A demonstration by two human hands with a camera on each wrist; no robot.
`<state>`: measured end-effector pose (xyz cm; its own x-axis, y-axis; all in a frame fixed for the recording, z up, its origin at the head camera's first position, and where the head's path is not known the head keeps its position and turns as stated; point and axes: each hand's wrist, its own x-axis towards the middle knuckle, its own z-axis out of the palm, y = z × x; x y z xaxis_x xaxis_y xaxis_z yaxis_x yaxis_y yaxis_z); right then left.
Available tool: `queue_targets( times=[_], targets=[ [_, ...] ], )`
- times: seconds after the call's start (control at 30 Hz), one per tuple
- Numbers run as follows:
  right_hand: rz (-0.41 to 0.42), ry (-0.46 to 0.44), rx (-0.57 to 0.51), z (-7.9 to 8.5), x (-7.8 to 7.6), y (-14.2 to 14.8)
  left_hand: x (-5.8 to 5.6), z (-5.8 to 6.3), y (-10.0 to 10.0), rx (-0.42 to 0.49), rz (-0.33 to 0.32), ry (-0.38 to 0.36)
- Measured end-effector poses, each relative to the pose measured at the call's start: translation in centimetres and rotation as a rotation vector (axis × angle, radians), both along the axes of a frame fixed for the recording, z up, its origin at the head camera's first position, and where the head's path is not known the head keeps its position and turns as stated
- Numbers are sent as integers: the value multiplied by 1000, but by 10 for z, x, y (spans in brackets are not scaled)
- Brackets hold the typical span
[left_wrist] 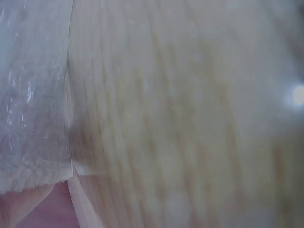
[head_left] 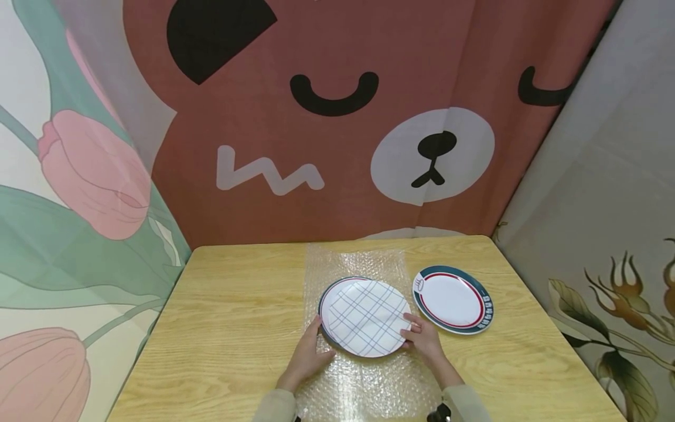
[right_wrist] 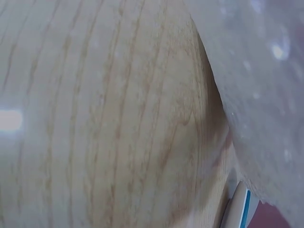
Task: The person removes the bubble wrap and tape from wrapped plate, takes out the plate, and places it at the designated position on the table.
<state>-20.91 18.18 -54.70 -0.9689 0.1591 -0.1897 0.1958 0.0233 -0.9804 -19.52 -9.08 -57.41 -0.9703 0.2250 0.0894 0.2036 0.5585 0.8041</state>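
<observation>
A round white plate with a blue grid pattern [head_left: 369, 319] lies over a dark-rimmed plate [head_left: 328, 293], whose edge shows at the upper left. Both sit on a sheet of bubble wrap [head_left: 348, 390]. My right hand [head_left: 424, 340] pinches the right rim of the grid-patterned plate. At the left rim, my left hand [head_left: 307, 354] touches the stack with extended fingers, its thumb held apart near the front edge. The left wrist view has bubble wrap [left_wrist: 28, 104] along its left side; in the right wrist view bubble wrap [right_wrist: 266, 95] covers the right.
To the right of the stack, a white plate with a blue rim and red ring [head_left: 452, 300] lies on the wooden table [head_left: 227, 316]. Behind the table hangs a curtain with a bear print [head_left: 337, 146]. Patterned cloths flank both sides.
</observation>
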Motion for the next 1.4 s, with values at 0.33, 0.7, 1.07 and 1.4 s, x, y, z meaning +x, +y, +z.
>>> queue_targets(
  times=[0.33,0.7,1.07,1.4],
  targets=[
    [-6,-30,-107,-3,-1,3,1,-1,0,10,-3,28],
    [-12,-27,-119,1,-2,5,1,2,0,16,-15,39],
    [-61,-9,-178,5,-3,18,0,-2,0,26,-4,16],
    [-96,-28,-218,10,-5,32,0,-3,0,15,4,4]
  ],
)
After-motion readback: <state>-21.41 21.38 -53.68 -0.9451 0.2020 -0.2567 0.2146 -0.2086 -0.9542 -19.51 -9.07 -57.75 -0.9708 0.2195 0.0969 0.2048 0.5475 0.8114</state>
